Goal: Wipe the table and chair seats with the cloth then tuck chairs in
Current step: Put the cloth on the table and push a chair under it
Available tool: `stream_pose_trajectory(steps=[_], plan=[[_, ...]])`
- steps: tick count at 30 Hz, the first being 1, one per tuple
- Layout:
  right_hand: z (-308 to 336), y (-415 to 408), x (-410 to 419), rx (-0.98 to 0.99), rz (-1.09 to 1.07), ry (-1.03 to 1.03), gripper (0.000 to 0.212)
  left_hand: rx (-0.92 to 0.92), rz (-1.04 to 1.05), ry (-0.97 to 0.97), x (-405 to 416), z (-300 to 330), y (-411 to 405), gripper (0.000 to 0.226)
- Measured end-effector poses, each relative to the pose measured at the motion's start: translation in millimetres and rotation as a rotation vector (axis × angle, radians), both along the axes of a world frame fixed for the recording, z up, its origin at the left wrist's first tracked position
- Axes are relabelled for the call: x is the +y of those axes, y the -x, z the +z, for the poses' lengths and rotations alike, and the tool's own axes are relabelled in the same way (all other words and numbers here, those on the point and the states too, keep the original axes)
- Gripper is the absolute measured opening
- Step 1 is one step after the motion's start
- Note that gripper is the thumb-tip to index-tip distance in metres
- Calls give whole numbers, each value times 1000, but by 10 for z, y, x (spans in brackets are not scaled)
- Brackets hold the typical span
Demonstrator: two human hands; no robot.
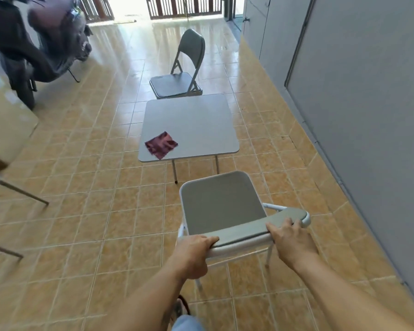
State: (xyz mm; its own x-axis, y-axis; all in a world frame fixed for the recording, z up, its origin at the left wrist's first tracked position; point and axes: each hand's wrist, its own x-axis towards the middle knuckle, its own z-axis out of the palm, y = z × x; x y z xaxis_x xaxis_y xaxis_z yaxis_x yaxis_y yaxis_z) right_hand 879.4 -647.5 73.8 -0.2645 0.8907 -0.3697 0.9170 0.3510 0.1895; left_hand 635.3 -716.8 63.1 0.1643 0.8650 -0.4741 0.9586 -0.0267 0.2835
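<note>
A grey folding chair (221, 204) stands just in front of me, its seat facing the small grey square table (196, 120). My left hand (194, 252) grips the left end of its backrest and my right hand (289, 237) grips the right end. A dark red cloth (161, 145) lies flat near the table's front left corner. A second grey folding chair (177, 84) stands beyond the table's far edge, pulled back and turned a little to the left.
A dark scooter (41, 44) is parked at the back left. Grey wall panels (368, 91) run along the right side. Metal legs of other furniture (17, 194) reach in at the left edge. A barred gate (184, 5) closes the far end of the tiled floor.
</note>
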Motion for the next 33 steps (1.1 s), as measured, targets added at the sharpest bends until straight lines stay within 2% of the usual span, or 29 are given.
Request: stream_pose_trajectory(steps=[6, 12, 19, 28, 33], plan=[[18, 430, 416, -102, 88, -24, 37, -56, 64, -64, 357, -130, 452, 43], [10, 941, 855, -86, 51, 4, 30, -46, 146, -103, 709, -250, 935, 61], [-111, 1359, 1121, -43, -29, -40, 29, -69, 162, -133, 1080, -297, 1370, 50], [-216, 1571, 1570, 4, -42, -66, 32, -107, 148, -148, 1475, -326, 1608, 48], [-244, 1706, 1701, 11, -55, -79, 26, -103, 148, -155, 1671, -356, 1745, 48]])
